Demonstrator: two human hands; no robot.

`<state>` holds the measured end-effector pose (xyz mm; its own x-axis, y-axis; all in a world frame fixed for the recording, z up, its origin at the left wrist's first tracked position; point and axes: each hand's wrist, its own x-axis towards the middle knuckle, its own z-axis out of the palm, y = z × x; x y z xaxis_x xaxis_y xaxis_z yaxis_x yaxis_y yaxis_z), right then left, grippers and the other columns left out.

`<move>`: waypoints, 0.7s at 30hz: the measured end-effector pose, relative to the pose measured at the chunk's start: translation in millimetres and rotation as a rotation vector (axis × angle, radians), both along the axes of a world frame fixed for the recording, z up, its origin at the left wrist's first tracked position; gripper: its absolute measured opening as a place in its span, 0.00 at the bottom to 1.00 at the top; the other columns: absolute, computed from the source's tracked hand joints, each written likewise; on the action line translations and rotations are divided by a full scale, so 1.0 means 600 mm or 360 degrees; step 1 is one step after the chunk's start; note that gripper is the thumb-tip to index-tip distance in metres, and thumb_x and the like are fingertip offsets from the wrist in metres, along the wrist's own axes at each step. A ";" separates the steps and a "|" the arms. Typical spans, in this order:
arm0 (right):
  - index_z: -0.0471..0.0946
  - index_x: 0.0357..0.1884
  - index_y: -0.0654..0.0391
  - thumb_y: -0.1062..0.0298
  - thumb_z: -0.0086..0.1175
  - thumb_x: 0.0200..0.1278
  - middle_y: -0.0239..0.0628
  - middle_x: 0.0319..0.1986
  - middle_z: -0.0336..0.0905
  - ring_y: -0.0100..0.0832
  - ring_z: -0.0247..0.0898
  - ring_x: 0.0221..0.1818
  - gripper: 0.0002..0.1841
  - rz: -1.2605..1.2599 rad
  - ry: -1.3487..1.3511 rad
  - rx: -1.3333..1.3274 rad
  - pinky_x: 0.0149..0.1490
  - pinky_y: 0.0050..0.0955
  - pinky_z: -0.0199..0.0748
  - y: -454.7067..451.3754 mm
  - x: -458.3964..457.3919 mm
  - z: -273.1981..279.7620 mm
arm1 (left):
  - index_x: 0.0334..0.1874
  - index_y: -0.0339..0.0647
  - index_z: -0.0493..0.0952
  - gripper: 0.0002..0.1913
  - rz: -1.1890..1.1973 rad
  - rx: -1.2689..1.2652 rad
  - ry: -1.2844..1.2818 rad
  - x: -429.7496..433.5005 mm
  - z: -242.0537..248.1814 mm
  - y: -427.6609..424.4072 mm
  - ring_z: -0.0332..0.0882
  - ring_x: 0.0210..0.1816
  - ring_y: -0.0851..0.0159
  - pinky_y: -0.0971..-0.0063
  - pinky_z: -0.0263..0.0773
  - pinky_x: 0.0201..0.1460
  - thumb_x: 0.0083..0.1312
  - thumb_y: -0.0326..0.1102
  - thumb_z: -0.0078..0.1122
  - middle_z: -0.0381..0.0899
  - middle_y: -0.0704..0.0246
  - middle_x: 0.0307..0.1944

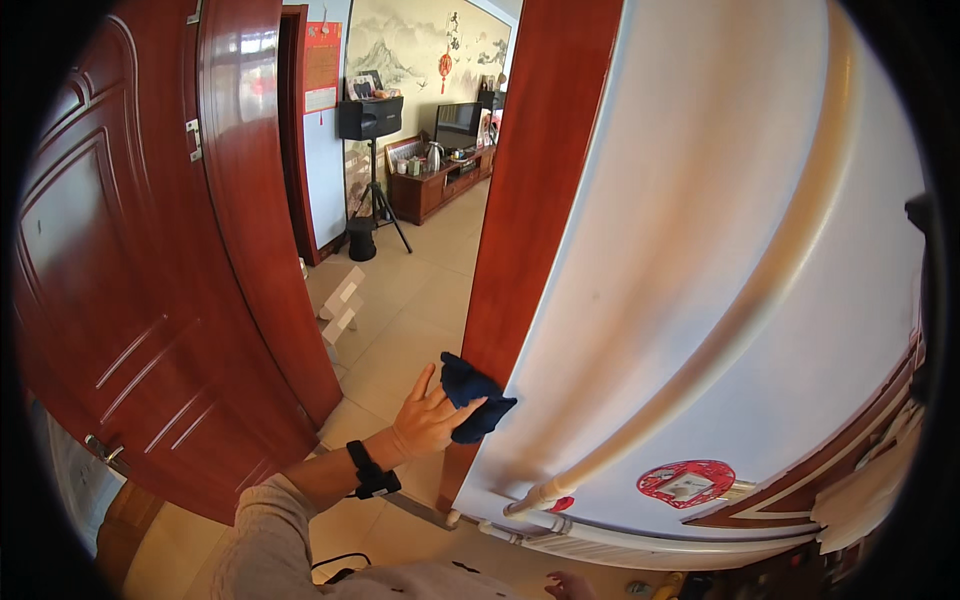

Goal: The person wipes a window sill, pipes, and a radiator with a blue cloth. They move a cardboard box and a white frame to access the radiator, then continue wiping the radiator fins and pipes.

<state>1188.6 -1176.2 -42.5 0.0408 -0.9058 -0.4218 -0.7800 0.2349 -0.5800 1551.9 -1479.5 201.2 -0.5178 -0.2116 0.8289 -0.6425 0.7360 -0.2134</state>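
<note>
My left hand [435,420] presses a dark blue cloth [477,397] against the lower part of the red-brown wooden door frame [536,172], close to its edge with the white wall. The fingers are spread over the cloth, and a black strap with a small device [371,472] circles the wrist. Low in the picture, near my body, my right hand [568,586] shows only in part; whether it holds anything is hidden.
A red-brown door [172,300] with a metal handle [105,454] stands at the left. Right of the frame a pale vertical pipe [750,300] runs down to white radiator pipes [600,551]. Beyond the doorway are a speaker on a tripod [371,120] and a television cabinet [435,187].
</note>
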 end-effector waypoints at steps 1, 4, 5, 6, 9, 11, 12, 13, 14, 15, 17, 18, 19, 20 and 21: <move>0.72 0.64 0.48 0.61 0.56 0.64 0.45 0.47 0.81 0.45 0.79 0.44 0.25 0.0005 0.0019 0.0015 0.46 0.43 0.77 -0.003 -0.006 0.005 | 0.61 0.50 0.79 0.27 0.0042 0.0013 -0.0010 -0.001 0.007 -0.002 0.73 0.46 0.58 0.39 0.56 0.70 0.55 0.32 0.56 0.78 0.64 0.42; 0.77 0.58 0.53 0.62 0.61 0.58 0.45 0.47 0.82 0.41 0.81 0.44 0.23 -0.0104 0.0149 0.0103 0.46 0.39 0.79 -0.020 -0.028 0.021 | 0.61 0.48 0.79 0.27 0.0070 0.0127 0.0038 -0.002 0.044 -0.021 0.71 0.44 0.57 0.37 0.55 0.70 0.55 0.33 0.59 0.77 0.65 0.47; 0.79 0.54 0.56 0.62 0.64 0.55 0.45 0.47 0.83 0.39 0.82 0.45 0.23 -0.0155 0.0193 0.0135 0.46 0.37 0.80 -0.026 -0.032 0.024 | 0.60 0.48 0.79 0.27 0.0085 0.0177 0.0130 -0.007 0.049 -0.030 0.71 0.44 0.57 0.37 0.55 0.69 0.54 0.33 0.60 0.76 0.65 0.49; 0.80 0.53 0.55 0.60 0.63 0.55 0.44 0.45 0.84 0.38 0.82 0.43 0.22 -0.0168 0.0195 0.0061 0.47 0.37 0.80 -0.029 -0.033 0.026 | 0.59 0.47 0.79 0.27 0.0068 0.0150 0.0211 -0.013 0.046 -0.036 0.69 0.45 0.56 0.36 0.55 0.69 0.53 0.33 0.60 0.75 0.65 0.52; 0.82 0.50 0.53 0.54 0.62 0.56 0.43 0.39 0.85 0.40 0.83 0.40 0.21 -0.0207 0.0138 -0.0119 0.48 0.38 0.79 -0.030 -0.020 0.027 | 0.57 0.47 0.80 0.24 0.0047 0.0129 0.0094 -0.009 -0.007 -0.021 0.70 0.50 0.57 0.38 0.56 0.69 0.54 0.35 0.60 0.75 0.67 0.54; 0.81 0.49 0.54 0.54 0.62 0.56 0.47 0.40 0.83 0.43 0.82 0.40 0.21 -0.0212 0.0036 -0.0128 0.48 0.40 0.79 -0.021 -0.002 0.026 | 0.55 0.51 0.82 0.22 -0.0015 0.0049 -0.0087 0.006 -0.059 0.000 0.69 0.60 0.58 0.39 0.58 0.69 0.56 0.34 0.56 0.76 0.71 0.53; 0.81 0.50 0.54 0.54 0.63 0.56 0.47 0.41 0.83 0.44 0.82 0.41 0.21 -0.0208 0.0005 -0.0064 0.48 0.40 0.79 -0.016 0.005 0.027 | 0.53 0.49 0.82 0.20 -0.0028 0.0103 -0.0262 0.013 -0.077 0.006 0.69 0.60 0.52 0.36 0.56 0.69 0.56 0.35 0.59 0.76 0.65 0.51; 0.81 0.50 0.54 0.55 0.63 0.56 0.47 0.41 0.83 0.44 0.82 0.41 0.22 -0.0184 -0.0014 -0.0008 0.49 0.41 0.79 -0.010 0.010 0.029 | 0.50 0.47 0.83 0.18 -0.0050 -0.0041 -0.0356 0.019 -0.088 0.011 0.70 0.61 0.46 0.34 0.54 0.70 0.57 0.36 0.62 0.76 0.58 0.49; 0.80 0.51 0.54 0.55 0.63 0.55 0.47 0.42 0.83 0.45 0.81 0.42 0.22 -0.0160 -0.0026 0.0039 0.49 0.41 0.78 -0.007 0.013 0.031 | 0.52 0.48 0.82 0.18 0.0005 0.0113 -0.0360 0.024 -0.093 0.010 0.71 0.59 0.49 0.35 0.54 0.70 0.58 0.37 0.61 0.77 0.61 0.48; 0.80 0.51 0.54 0.55 0.63 0.56 0.47 0.42 0.83 0.46 0.81 0.42 0.22 -0.0162 -0.0014 0.0035 0.49 0.42 0.78 -0.005 0.013 0.035 | 0.54 0.49 0.82 0.19 0.0058 0.0134 -0.0327 0.027 -0.092 0.005 0.72 0.56 0.52 0.35 0.54 0.70 0.59 0.38 0.60 0.78 0.63 0.48; 0.80 0.51 0.54 0.56 0.63 0.57 0.48 0.42 0.83 0.48 0.81 0.42 0.21 -0.0187 0.0035 0.0127 0.50 0.42 0.78 -0.007 0.010 0.042 | 0.55 0.47 0.82 0.20 0.0131 0.0174 -0.0184 0.026 -0.082 -0.016 0.74 0.51 0.53 0.33 0.50 0.71 0.60 0.43 0.61 0.79 0.62 0.45; 0.80 0.51 0.55 0.57 0.62 0.56 0.48 0.43 0.83 0.48 0.80 0.43 0.21 -0.0192 0.0066 0.0062 0.50 0.42 0.77 -0.010 0.007 0.046 | 0.56 0.46 0.80 0.22 0.0207 0.0343 0.0006 0.025 -0.077 -0.028 0.73 0.51 0.50 0.32 0.50 0.70 0.60 0.43 0.62 0.78 0.60 0.49; 0.80 0.50 0.55 0.57 0.62 0.56 0.49 0.43 0.83 0.49 0.80 0.44 0.20 -0.0203 0.0124 0.0042 0.50 0.42 0.77 -0.015 0.004 0.049 | 0.57 0.44 0.78 0.24 0.0194 0.0406 0.0178 0.025 -0.074 -0.041 0.73 0.51 0.47 0.32 0.50 0.69 0.60 0.43 0.64 0.76 0.58 0.52; 0.80 0.50 0.55 0.58 0.62 0.56 0.49 0.43 0.82 0.49 0.79 0.45 0.20 -0.0236 0.0080 -0.0010 0.51 0.42 0.77 -0.017 0.002 0.051 | 0.57 0.43 0.78 0.23 0.0035 0.0178 0.0227 0.018 -0.080 -0.046 0.72 0.51 0.46 0.32 0.51 0.69 0.59 0.42 0.64 0.73 0.57 0.56; 0.80 0.49 0.56 0.59 0.61 0.56 0.49 0.43 0.82 0.50 0.79 0.45 0.19 -0.0272 0.0051 -0.0095 0.51 0.43 0.76 -0.019 0.002 0.053 | 0.57 0.43 0.77 0.23 0.0027 0.0158 0.0266 0.013 -0.085 -0.056 0.71 0.52 0.45 0.33 0.52 0.69 0.59 0.41 0.65 0.70 0.56 0.59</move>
<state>1189.9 -1187.7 -10.8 -0.1283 -0.9219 -0.3655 -0.7501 0.3313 -0.5723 1559.6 -1512.9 150.1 -0.3705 -0.3041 0.8777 -0.6756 0.7366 -0.0300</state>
